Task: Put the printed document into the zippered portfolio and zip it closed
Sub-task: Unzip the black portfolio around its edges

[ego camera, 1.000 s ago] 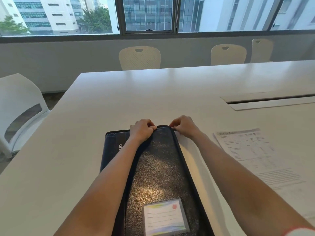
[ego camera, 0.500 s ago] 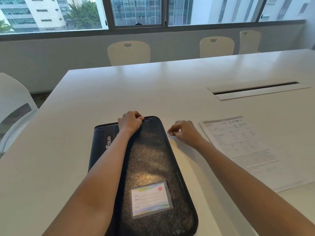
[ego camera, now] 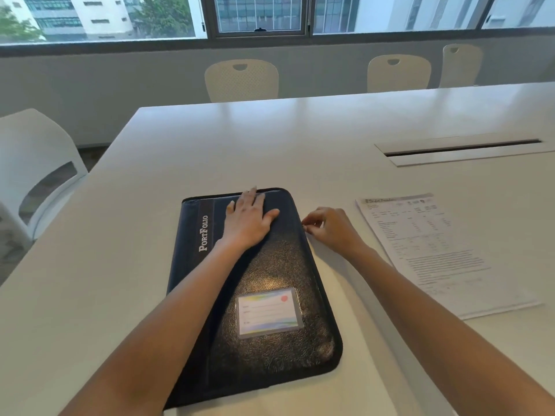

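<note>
Flattening out now, the left hand point(ego camera: 250, 219) spreads wide on the black textured zippered portfolio point(ego camera: 270, 280) at centre frame, while the right hand point(ego camera: 329, 228) pinches the zipper pull along its right edge. Printed white document point(ego camera: 432, 250) lies at right on the white bench point(ego camera: 270, 139), not yet inserted.

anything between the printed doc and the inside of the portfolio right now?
Yes: the portfolio lies shut, cover down, under the flat left hand. The right hand pinches at its right edge. The printed document lies apart to the right, on bare table.
</note>
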Available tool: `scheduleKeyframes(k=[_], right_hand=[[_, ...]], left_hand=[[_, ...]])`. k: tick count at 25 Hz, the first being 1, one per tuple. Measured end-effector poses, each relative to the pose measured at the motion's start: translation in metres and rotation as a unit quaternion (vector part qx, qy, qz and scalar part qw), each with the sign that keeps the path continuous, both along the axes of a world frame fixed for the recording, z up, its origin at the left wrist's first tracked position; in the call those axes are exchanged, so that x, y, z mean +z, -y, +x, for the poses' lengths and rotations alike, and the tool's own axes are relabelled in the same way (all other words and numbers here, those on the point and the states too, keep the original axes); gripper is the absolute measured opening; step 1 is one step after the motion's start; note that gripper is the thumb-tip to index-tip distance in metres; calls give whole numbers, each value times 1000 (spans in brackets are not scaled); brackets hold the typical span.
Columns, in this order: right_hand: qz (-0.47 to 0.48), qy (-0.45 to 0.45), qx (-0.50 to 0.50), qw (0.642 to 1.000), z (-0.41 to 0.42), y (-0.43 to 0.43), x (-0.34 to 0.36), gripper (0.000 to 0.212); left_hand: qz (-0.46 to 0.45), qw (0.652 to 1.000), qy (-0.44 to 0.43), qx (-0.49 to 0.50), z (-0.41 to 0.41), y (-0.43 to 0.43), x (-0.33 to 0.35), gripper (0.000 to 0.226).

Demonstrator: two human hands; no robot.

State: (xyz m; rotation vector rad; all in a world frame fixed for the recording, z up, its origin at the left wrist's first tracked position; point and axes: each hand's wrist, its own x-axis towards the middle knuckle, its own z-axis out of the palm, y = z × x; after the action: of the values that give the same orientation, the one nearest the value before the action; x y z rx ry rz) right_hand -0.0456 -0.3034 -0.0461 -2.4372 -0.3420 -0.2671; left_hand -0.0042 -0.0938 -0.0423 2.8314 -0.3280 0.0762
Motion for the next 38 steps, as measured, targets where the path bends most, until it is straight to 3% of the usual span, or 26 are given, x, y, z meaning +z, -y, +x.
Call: scheduleKeyframes(k=[6, 20, 22, 25, 28, 38], right_hand=[[-22, 19, -19, 999, -16, -5, 1, 14], [-52, 26, -80, 995, -118, -5, -8, 12], [-51, 24, -88, 995, -128, -6, -9, 12], [-45, 31, -102, 993, -129, -8, -7, 10], [-44, 37, -120, 991, -125, -12, -6, 10], [-49, 45, -125, 990, -145, -13, -10, 9]], left_hand=[[59, 997, -54, 12, -43, 9, -7, 90], [49, 998, -50, 6, -48, 6, -9, 91], [34, 999, -27, -17, -52, 6, -6, 82], [-7, 988, 29, -152, -69, 16, -1, 52], [-18, 970, -3, -243, -87, 30, -1, 33], [-99, 968, 15, -230, -85, 36, -5, 19]])
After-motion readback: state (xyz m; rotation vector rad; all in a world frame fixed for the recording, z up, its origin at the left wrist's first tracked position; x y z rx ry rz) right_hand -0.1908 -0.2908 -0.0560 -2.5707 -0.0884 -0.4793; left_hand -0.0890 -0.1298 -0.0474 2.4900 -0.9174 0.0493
